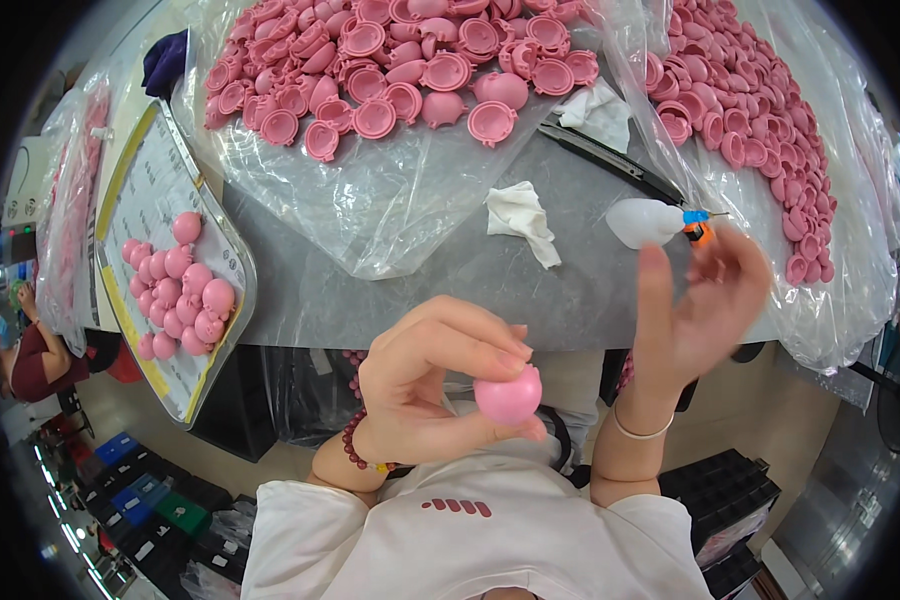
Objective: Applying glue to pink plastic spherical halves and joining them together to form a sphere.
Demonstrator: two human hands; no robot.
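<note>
A round pink ball is pinched between the thumb and fingers of my left hand, in front of my chest. My right hand is raised near the table's front edge on the right, somewhat blurred, its thumb well apart from its curled fingers, with nothing visible between them. Just beyond it a white squeeze bottle with a blue needle tip lies on the table. A small orange and black piece shows beside the tip, partly hidden by my fingers.
Pink half shells are heaped on plastic sheeting at the back, with another heap at the right. A tray at the left holds several pink balls. A crumpled white tissue and a black utility knife lie mid-table.
</note>
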